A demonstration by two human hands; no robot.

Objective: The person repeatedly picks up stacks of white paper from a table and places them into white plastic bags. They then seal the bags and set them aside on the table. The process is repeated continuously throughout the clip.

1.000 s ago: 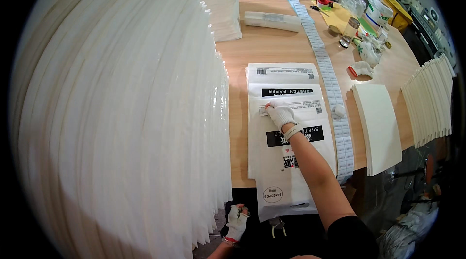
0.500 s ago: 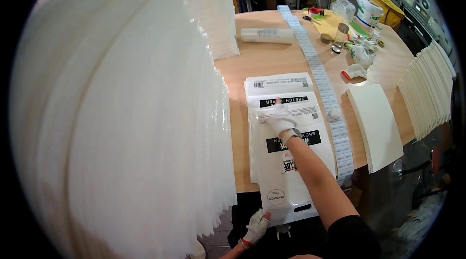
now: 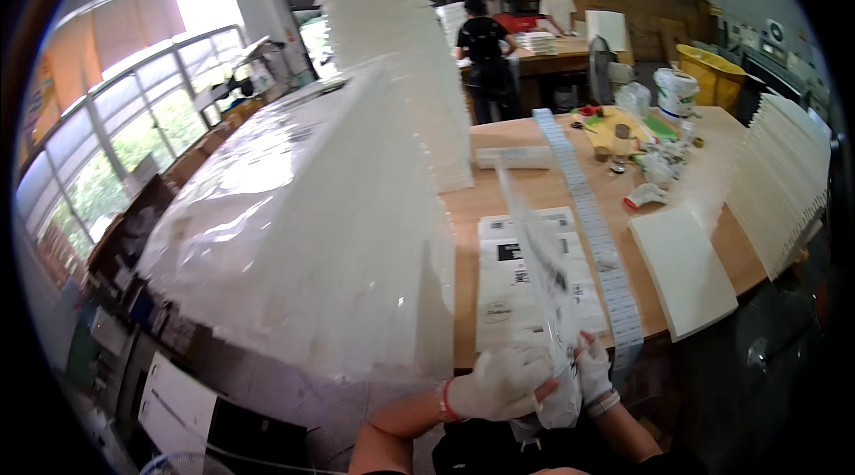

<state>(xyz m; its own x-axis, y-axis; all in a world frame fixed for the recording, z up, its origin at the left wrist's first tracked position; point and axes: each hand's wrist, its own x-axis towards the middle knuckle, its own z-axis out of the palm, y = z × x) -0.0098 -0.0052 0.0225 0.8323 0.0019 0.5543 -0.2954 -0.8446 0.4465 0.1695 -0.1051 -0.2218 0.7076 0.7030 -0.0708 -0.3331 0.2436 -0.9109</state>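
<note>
Holding a white printed bag (image 3: 548,284) on edge over the worktop's (image 3: 481,194) near side, the gloved left hand (image 3: 505,383) and right hand (image 3: 592,373) each have a closed grip on its near end. Similar flat bags (image 3: 499,286) lie beneath.

White printed bag (image 3: 551,297), tilted nearly edge-on, blurred

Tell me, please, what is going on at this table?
A person's gloved left hand grips a printed white bag, raised on edge, with the gloved right hand at its right side. Similar printed bags lie flat on the table, left of a label strip.
</note>
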